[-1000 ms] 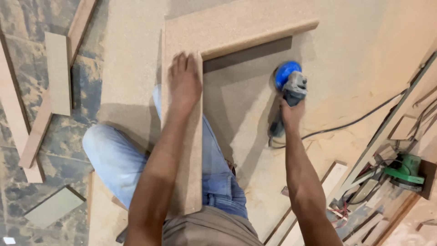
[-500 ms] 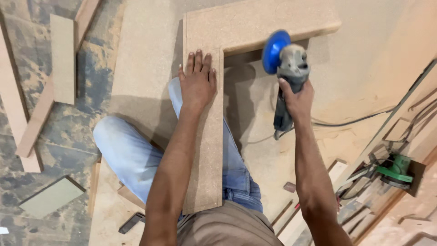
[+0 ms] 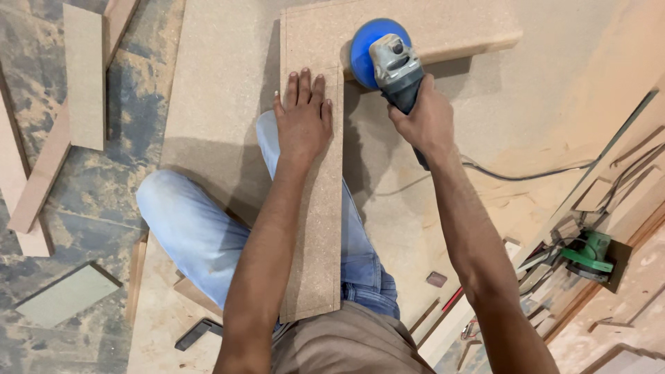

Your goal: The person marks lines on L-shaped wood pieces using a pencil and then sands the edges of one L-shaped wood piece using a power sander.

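Left hand [image 3: 303, 118] flat (fingers spread) on board [image 3: 317, 228], right hand [image 3: 424, 121] gripping grinder [image 3: 389, 62]

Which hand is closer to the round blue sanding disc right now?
Right. The right hand grips the grey grinder carrying the round blue sanding disc; the left hand lies flat on the L-shaped fibreboard piece, beside it.

Left hand [image 3: 303, 123] flat, right hand [image 3: 420, 119] gripping

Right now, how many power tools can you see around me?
2. A grinder with a blue disc in the right hand, on the L-shaped board; a green tool at the right edge. Others may be hidden.
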